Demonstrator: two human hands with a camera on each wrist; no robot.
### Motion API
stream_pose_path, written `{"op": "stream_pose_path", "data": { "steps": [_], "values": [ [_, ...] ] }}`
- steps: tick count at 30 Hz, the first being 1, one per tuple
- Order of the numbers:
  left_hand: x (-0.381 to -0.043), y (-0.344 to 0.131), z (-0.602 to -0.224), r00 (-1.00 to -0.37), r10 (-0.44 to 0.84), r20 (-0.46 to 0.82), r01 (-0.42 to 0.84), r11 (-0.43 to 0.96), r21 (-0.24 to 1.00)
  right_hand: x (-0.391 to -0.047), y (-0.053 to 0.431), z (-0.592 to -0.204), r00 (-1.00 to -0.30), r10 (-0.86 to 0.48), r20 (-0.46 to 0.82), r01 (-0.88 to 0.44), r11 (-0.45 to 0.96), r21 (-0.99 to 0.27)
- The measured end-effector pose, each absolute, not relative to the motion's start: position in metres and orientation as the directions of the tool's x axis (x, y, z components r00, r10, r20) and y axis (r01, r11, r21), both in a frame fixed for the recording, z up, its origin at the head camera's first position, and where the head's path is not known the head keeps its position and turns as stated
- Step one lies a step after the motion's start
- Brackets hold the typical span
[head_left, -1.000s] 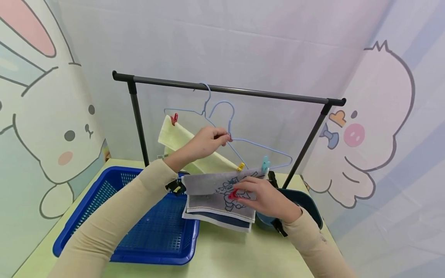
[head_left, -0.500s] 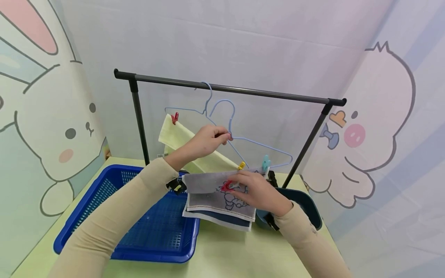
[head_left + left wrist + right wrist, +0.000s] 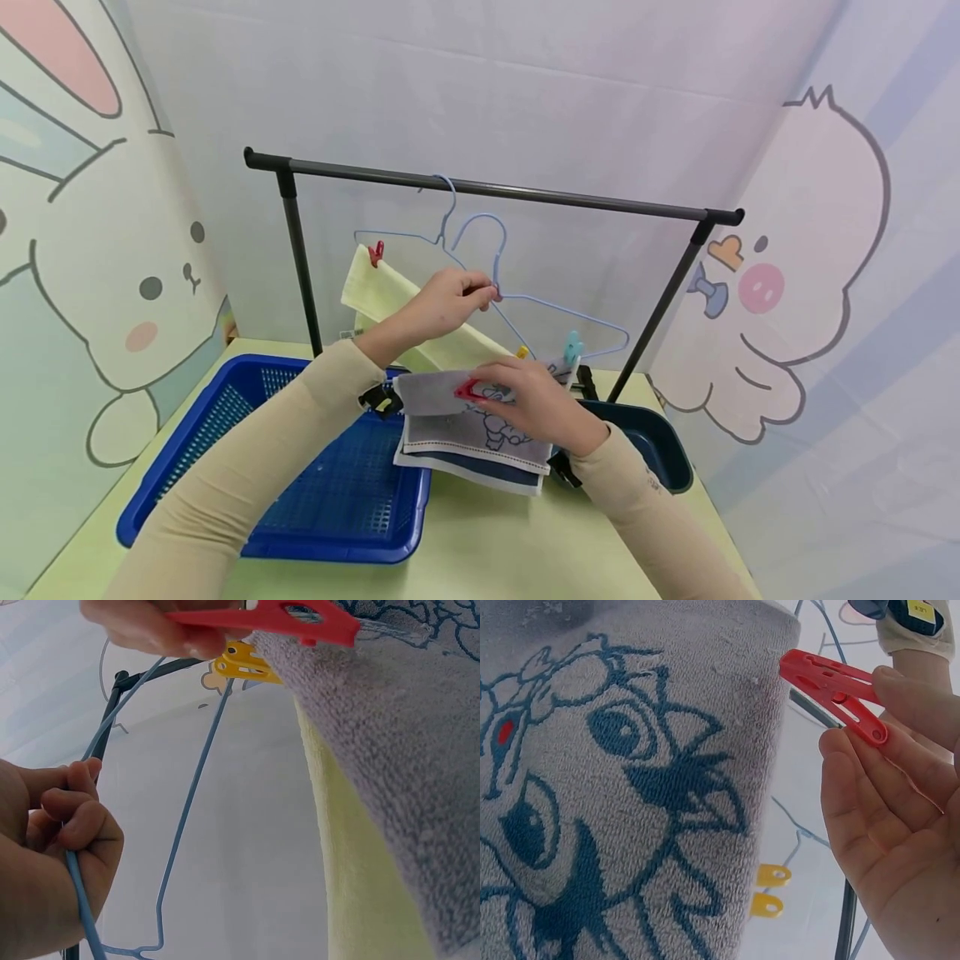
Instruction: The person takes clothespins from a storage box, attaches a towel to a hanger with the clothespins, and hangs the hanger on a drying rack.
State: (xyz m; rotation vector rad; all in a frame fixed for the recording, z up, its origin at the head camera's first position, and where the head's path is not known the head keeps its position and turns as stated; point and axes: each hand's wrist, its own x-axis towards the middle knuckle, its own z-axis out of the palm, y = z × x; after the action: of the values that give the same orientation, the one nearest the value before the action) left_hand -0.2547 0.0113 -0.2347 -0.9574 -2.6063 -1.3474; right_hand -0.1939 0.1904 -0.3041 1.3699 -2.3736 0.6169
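Note:
Just below its hook, a light blue wire hanger (image 3: 558, 309) is held in my left hand (image 3: 456, 302); the fingers curl round the wire in the left wrist view. A grey towel (image 3: 450, 432) with a blue cartoon drawing hangs folded over this hanger, pinned at its right by a light blue clothespin (image 3: 573, 348). My right hand (image 3: 536, 402) pinches a red clothespin (image 3: 832, 694) between thumb and fingers in front of the towel. In the right wrist view the clothespin's tip is at the towel's edge. My right hand overlaps part of the drawing.
Behind, a yellow towel (image 3: 375, 287) hangs from another blue hanger (image 3: 397, 234) on the black rack bar (image 3: 570, 198), with red (image 3: 376, 253) and yellow (image 3: 522, 352) clothespins. A blue basket (image 3: 330, 552) stands left; a dark green bin (image 3: 678, 458) stands right.
My right hand has moved left and slightly up across the grey towel, carrying the red clothespin toward the towel's upper left. The left hand stays at the hanger.

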Motion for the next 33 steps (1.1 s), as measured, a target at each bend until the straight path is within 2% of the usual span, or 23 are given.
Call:
{"op": "stream_pose_path", "data": {
  "steps": [17, 33],
  "values": [
    [-0.256, 0.01, -0.236, -0.798, 0.51, 0.322, 0.552, 0.402, 0.731, -0.199, 0.172, -0.299, -0.511, -0.696, 0.504, -0.854, 0.478, -0.206],
    [-0.256, 0.01, -0.237, -0.8, 0.505, 0.324, 0.548, 0.396, 0.737, -0.206, 0.159, -0.301, -0.484, -0.706, 0.516, -0.873, 0.433, -0.227]
  ]
}}
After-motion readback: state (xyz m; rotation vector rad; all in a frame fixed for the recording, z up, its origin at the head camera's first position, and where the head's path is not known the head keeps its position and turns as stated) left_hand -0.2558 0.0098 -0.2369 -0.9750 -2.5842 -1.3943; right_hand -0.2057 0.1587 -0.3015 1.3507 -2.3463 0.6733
